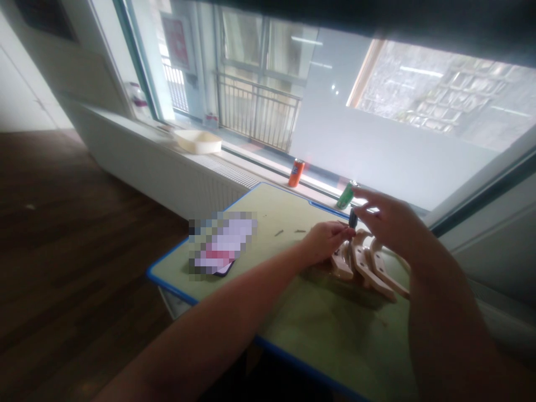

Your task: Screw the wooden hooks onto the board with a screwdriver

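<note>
A screwdriver (353, 219) with a dark handle stands nearly upright over some curved wooden pieces (363, 262) with dark holes, on the table's right half. My left hand (325, 241) is closed, its fingertips pinched at the lower end of the handle. Just above and to the right is my right hand (387, 220), fingers bent but apart around the top of the handle. One of its fingertips is close to the handle; whether it touches I cannot tell. The screwdriver's tip is hidden among the wooden pieces.
The green table (288, 318) has a blue edge. A phone-like flat item (225, 269), partly blurred out, lies at its left. Small dark screw-like bits (300, 231) lie near the back. An orange can (296, 173), a green can (347, 195) and a cream tray (196, 146) stand along the windowsill.
</note>
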A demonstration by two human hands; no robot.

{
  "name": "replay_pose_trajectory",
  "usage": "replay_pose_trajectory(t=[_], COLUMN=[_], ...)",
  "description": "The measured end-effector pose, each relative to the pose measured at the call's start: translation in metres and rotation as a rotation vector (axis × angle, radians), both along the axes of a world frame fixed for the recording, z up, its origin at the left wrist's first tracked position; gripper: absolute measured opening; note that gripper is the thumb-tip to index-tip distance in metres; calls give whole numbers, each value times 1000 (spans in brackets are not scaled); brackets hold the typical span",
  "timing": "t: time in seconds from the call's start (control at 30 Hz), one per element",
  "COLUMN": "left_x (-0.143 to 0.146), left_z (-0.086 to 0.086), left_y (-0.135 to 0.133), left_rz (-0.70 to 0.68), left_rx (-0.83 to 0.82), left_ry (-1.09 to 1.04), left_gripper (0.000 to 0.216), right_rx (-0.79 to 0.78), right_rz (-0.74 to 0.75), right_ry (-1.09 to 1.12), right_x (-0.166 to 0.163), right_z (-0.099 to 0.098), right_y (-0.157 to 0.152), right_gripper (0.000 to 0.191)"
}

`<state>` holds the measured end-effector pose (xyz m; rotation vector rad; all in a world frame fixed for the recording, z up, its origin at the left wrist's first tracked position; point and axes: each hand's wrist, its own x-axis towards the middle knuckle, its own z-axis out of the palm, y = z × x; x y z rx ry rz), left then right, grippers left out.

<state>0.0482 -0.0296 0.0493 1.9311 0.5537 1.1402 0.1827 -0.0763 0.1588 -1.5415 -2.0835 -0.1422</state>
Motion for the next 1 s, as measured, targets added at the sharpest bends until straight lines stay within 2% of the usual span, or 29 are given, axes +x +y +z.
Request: replay_pose_trajectory(t=[0.13,0.3,0.43,0.53,0.6,0.8,1.0], left_x=[-1,-2,-7,-17,-25,-35,-33], left_z=[2,6,9,10,10,8,6], left_y=[-1,-3,-2,3,7,12,11], left_rz=[43,5,4,3,-37,-133,-132], left_rx=[13,91,91,-8,-37,-28,27], left_ry=[35,-42,-70,10,123,354,408], left_gripper=[38,28,30,39,35,36,31], right_rx=[-27,-24,-113,-99,-70,-59,-126], right_rz=[27,-63,-34,-47,-71,-50,-1], right_ry=[-15,64,93,84,86,84,-13], right_x=[1,1,1,3,7,15,11], right_z=[-1,0,4,9,12,14,11], right_y=[1,-1,-5,-8,-9,-10,-8], right_gripper=[38,54,37,28,27,27,24])
